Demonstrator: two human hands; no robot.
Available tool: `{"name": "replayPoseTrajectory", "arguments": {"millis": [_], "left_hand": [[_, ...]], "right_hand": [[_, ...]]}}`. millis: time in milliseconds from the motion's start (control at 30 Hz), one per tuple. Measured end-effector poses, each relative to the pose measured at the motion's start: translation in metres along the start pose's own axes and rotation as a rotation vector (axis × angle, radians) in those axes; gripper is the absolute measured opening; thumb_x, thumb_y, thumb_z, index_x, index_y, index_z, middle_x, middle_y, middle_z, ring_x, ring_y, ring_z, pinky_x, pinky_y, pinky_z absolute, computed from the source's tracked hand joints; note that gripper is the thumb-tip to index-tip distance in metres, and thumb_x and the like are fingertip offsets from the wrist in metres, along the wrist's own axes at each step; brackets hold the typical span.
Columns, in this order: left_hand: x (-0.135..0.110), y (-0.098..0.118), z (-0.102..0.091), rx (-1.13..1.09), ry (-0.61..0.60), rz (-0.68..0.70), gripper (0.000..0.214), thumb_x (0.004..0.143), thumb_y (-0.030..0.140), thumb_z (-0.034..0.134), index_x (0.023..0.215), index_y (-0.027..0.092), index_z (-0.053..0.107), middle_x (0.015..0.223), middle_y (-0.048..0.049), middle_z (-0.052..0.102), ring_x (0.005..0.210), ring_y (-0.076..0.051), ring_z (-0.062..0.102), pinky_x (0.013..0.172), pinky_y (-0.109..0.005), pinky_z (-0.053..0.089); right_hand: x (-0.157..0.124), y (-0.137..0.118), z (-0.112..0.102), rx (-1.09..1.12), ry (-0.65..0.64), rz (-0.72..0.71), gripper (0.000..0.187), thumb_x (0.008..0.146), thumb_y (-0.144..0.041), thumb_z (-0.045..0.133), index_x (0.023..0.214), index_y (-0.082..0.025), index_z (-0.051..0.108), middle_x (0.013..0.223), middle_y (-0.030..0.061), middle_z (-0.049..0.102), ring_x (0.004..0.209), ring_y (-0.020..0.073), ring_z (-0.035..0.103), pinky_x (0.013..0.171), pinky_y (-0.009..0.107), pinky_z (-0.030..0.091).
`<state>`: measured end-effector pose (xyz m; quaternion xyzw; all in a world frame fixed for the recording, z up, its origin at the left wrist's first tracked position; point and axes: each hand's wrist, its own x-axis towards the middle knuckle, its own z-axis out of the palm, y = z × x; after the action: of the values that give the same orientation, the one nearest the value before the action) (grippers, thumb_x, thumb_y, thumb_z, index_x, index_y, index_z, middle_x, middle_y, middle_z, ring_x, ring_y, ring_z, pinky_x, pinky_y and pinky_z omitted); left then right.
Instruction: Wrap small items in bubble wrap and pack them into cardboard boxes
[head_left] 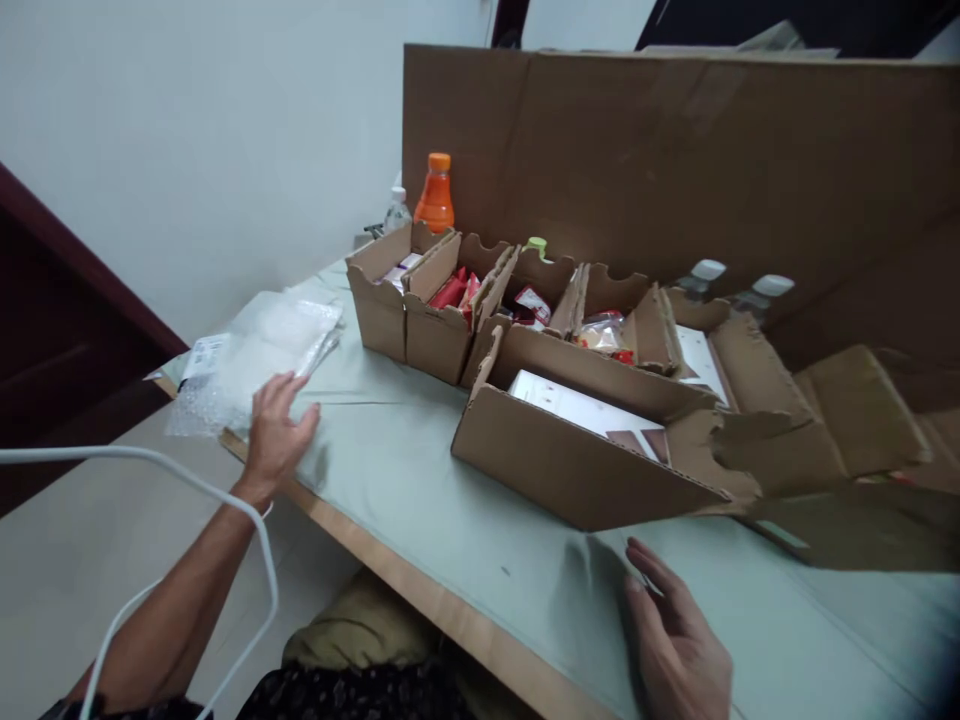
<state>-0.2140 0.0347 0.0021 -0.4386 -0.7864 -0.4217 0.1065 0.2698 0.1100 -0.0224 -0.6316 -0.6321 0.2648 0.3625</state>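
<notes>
My left hand [277, 430] reaches over the table's left edge, fingers loosely spread beside a pile of clear plastic bags [274, 325]. Its fingertips are at the near side of the pile; whether they touch it I cannot tell. Bubble wrap [199, 408] hangs over the table edge there. At the lower right, my right hand [679, 645] is half curled, thumb apart from the fingers, with nothing visible in it. Just beyond it stands an open cardboard bin [540, 455], in which a white box [574, 405] lies.
Behind, a row of cardboard bins [435, 340] holds red packets [450, 290] and other packages. An orange bottle [436, 200] and clear bottles [769, 290] stand behind them, before a tall cardboard panel [600, 150]. A white cable [255, 530] loops across my left arm.
</notes>
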Motion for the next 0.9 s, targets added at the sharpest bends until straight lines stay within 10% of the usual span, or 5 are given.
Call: {"name": "replayPoseTrajectory", "arguments": {"millis": [167, 433, 900], "left_hand": [[0.043, -0.045, -0.031, 0.253, 0.037, -0.239, 0.057, 0.082, 0.033, 0.057, 0.134, 0.008, 0.057, 0.141, -0.0227, 0.058, 0.140, -0.037, 0.047, 0.122, -0.053, 0.029], [0.105, -0.055, -0.002, 0.298, -0.047, -0.367, 0.050, 0.090, 0.040, 0.053, 0.132, 0.014, 0.064, 0.160, -0.0235, 0.038, 0.152, -0.040, 0.027, 0.121, -0.055, 0.026], [0.111, -0.053, -0.009, 0.379, -0.197, -0.380, 0.033, 0.094, 0.037, 0.054, 0.109, 0.015, 0.074, 0.132, -0.0224, 0.063, 0.131, -0.042, 0.052, 0.109, -0.063, 0.035]], "right_hand": [[-0.001, 0.008, 0.009, -0.055, 0.009, -0.106, 0.045, 0.085, -0.057, 0.058, 0.106, -0.020, 0.074, 0.129, 0.0121, 0.072, 0.117, 0.0324, 0.069, 0.106, 0.045, 0.053], [0.002, 0.009, 0.005, -0.127, -0.019, -0.129, 0.046, 0.085, -0.058, 0.056, 0.105, -0.021, 0.075, 0.127, 0.0114, 0.074, 0.117, 0.0346, 0.069, 0.107, 0.049, 0.053], [0.002, 0.011, 0.009, -0.102, 0.022, -0.042, 0.056, 0.079, -0.062, 0.057, 0.113, -0.020, 0.074, 0.116, 0.0119, 0.078, 0.109, 0.0344, 0.072, 0.098, 0.046, 0.057]]}}
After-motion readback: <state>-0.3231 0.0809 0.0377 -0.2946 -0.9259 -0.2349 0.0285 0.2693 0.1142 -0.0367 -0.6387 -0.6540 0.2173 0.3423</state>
